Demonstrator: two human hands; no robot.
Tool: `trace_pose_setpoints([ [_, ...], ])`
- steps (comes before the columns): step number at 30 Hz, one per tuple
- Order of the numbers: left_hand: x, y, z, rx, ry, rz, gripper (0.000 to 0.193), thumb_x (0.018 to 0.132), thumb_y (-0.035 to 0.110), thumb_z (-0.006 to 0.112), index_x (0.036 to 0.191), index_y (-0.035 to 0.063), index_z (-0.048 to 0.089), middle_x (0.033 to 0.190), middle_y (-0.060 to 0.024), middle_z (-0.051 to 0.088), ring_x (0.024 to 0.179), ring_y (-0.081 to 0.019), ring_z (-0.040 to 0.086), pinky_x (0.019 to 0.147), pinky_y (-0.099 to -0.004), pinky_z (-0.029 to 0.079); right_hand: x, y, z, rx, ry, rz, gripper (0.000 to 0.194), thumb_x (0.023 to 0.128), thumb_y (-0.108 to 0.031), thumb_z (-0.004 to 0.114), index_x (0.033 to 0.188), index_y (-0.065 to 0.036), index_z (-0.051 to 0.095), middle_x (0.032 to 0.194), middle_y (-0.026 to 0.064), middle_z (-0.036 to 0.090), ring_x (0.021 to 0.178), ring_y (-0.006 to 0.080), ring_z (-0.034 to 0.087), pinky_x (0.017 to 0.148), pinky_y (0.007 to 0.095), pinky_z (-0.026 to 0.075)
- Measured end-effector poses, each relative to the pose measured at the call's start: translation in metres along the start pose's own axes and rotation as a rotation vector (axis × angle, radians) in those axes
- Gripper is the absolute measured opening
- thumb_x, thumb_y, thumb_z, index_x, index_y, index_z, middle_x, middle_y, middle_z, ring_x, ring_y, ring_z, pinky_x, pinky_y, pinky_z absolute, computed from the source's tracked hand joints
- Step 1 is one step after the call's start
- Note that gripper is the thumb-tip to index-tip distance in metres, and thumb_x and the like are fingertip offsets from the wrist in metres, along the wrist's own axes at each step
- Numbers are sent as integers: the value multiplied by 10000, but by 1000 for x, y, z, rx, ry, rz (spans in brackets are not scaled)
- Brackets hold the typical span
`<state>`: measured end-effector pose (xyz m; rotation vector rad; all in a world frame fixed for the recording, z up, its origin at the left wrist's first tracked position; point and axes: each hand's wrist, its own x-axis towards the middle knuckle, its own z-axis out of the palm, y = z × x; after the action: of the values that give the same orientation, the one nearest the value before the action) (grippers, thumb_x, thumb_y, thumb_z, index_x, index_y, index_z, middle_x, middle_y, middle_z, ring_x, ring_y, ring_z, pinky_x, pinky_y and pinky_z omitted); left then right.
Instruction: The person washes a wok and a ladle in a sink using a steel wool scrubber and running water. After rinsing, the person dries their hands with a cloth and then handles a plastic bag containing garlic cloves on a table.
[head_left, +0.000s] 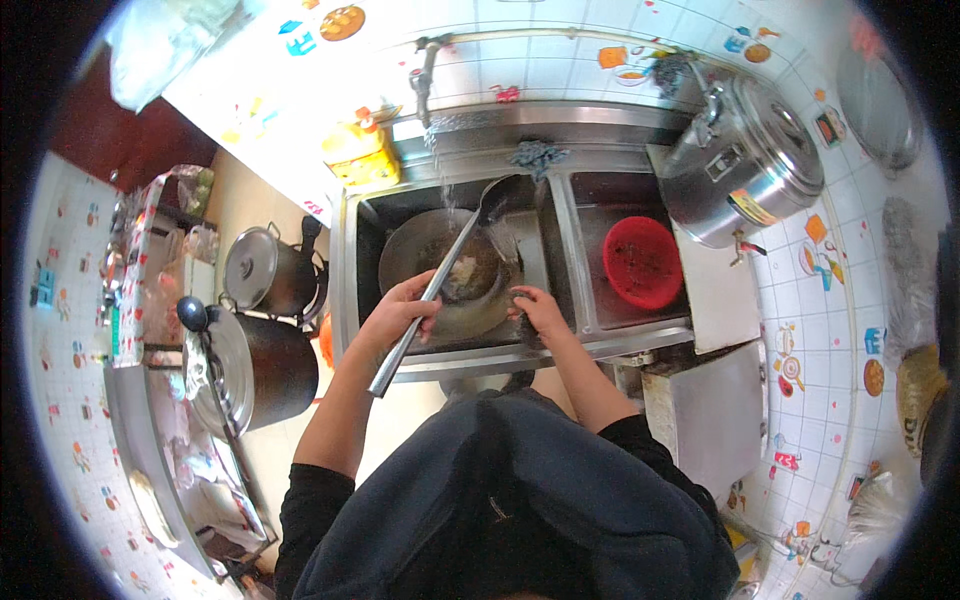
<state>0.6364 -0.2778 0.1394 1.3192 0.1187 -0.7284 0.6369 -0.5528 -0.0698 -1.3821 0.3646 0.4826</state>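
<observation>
My left hand (405, 307) grips the long metal handle of a ladle (450, 259), which slants up and to the right. The ladle's dark bowl (501, 196) is over the far part of the left sink basin (544, 247). Below the handle a large wok (405, 247) lies in that basin, with cloudy water and pale matter in its middle. My right hand (541, 311) is at the wok's near right edge, fingers curled around a dark scouring pad (529, 328), partly hidden. Water runs from the tap (424, 82) into the wok.
A red plastic basin (643, 262) sits in the right sink basin. Beyond the sink stand a yellow jug (362, 154) and a bluish-grey rag (538, 155). A steel urn with a spigot (742, 161) is at right. Lidded pots (259, 270) stand at left.
</observation>
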Motion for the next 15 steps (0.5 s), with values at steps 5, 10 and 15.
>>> trace_pose_setpoints([
  [5, 63, 7, 58, 324, 13, 130, 651, 803, 30, 603, 1429, 44, 424, 769, -1, 541, 522, -89, 511, 452, -252, 435, -4, 12, -7, 116, -29, 35, 388, 886, -116, 601, 1256, -1, 569, 896, 84, 681, 769, 160, 644, 740, 305, 510],
  [10, 170, -8, 134, 917, 174, 327, 680, 807, 83, 591, 1450, 5, 383, 992, -156, 642, 773, -261, 635, 688, -391, 520, -18, 4, -17, 342, -98, 47, 360, 903, -138, 642, 1213, 20, 549, 1018, 133, 649, 830, 233, 695, 677, 357, 603],
  [15, 219, -24, 207, 953, 303, 194, 615, 813, 93, 502, 1404, -33, 392, 1124, -354, 601, 1069, -488, 585, 910, -521, 478, -32, 7, -35, 558, -185, 33, 238, 916, -149, 613, 1115, -29, 561, 934, 91, 641, 839, 219, 680, 708, 349, 575],
])
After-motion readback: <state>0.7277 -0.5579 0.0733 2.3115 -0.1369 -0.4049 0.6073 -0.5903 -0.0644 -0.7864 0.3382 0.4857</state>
